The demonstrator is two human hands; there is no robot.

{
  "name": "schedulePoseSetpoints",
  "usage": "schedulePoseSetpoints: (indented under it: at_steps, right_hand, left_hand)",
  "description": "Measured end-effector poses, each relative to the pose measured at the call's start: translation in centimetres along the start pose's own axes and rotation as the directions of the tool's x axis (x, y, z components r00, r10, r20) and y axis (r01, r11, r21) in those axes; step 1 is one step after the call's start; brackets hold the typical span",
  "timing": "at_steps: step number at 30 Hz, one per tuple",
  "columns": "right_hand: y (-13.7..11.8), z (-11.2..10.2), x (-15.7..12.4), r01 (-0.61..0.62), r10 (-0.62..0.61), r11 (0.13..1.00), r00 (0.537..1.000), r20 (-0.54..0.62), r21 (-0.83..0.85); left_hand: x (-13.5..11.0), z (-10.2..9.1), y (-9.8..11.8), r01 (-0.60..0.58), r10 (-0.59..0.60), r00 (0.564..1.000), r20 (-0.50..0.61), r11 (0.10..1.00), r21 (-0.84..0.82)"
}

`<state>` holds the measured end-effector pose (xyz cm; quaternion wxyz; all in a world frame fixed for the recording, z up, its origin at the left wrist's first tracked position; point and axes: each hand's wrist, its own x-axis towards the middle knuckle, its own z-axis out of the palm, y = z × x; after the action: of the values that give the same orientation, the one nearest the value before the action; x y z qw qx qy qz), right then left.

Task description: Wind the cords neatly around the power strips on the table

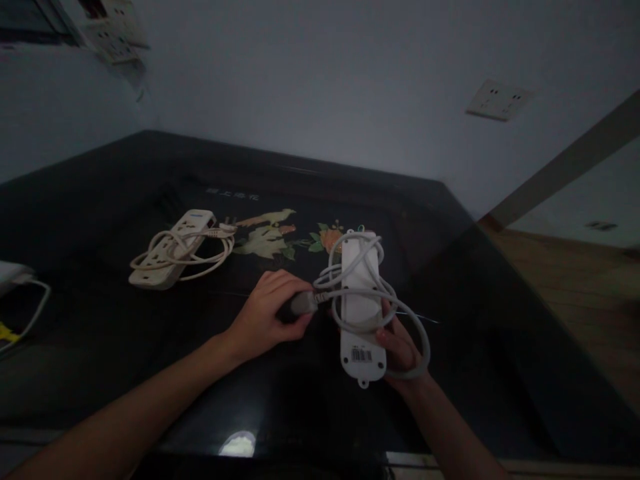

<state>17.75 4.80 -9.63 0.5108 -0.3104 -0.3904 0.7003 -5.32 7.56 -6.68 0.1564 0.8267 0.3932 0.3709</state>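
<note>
In my right hand is a white power strip, its underside with a barcode label turned up towards me. The fingers close on its right edge, partly hidden behind it. A grey cord loops loosely around the strip and over my right hand. My left hand grips the plug at the cord's end, just left of the strip. The plug's prongs are hidden by the fingers. Farther left, a second white power strip lies on the dark table, its own cord coiled over it.
The dark glossy table bears a printed bird and flower pattern. A white device with a cable sits at the left edge. A wall socket is at upper right, and wooden floor shows beyond the table's right edge.
</note>
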Motion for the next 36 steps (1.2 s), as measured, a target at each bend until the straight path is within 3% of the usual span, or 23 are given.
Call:
schedulePoseSetpoints:
  at_steps: [6, 16, 20, 25, 27, 29, 31, 33, 36]
  right_hand:
    - [-0.6, 1.0, -0.2, 0.001, -0.003, 0.999, 0.999, -0.051, -0.042]
    - [-1.5, 1.3, -0.1, -0.074, 0.074, 0.997, 0.994, -0.075, 0.003]
    - [-1.9, 1.3, -0.1, 0.000, -0.007, 0.998, 0.996, -0.088, -0.070]
    - [-2.2, 0.8, 0.6, 0.137, -0.165, 0.972, 0.976, -0.141, -0.190]
    - [-2.2, 0.1, 0.8, 0.170, -0.234, 0.930, 0.958, -0.167, -0.327]
    - [-2.3, -0.6, 0.9, 0.169, -0.301, 0.843, 0.935, -0.187, -0.511]
    - [-2.5, -1.3, 0.9, 0.155, -0.369, 0.718, 0.911, -0.182, -0.679]
    - [-2.7, -1.7, 0.8, 0.133, -0.416, 0.591, 0.895, -0.159, -0.795]
    - [-2.7, -1.7, 0.7, 0.063, -0.420, 0.439, 0.897, -0.142, -0.896]
  left_hand:
    - [0.2, -0.9, 0.4, 0.024, -0.038, 0.997, -0.061, 0.975, -0.222]
    - [-0.2, -0.3, 0.2, -0.012, 0.054, 0.996, 0.076, 0.886, -0.464]
    - [-0.2, -0.1, 0.5, -0.189, 0.249, 0.964, 0.097, 0.891, -0.414]
    - [-0.5, 0.5, 1.8, -0.441, 0.490, 0.849, 0.197, 0.863, -0.247]
    - [-0.8, 0.9, 2.3, -0.494, 0.527, 0.812, 0.250, 0.849, -0.186]
    - [-0.9, 1.1, 2.5, -0.490, 0.526, 0.814, 0.246, 0.850, -0.196]
    - [-0.9, 1.1, 2.5, -0.401, 0.449, 0.872, 0.195, 0.883, -0.244]
    - [-0.8, 0.9, 2.3, -0.244, 0.296, 0.941, 0.166, 0.930, -0.276]
    - [-0.6, 0.6, 1.8, -0.110, 0.147, 0.975, 0.169, 0.971, -0.211]
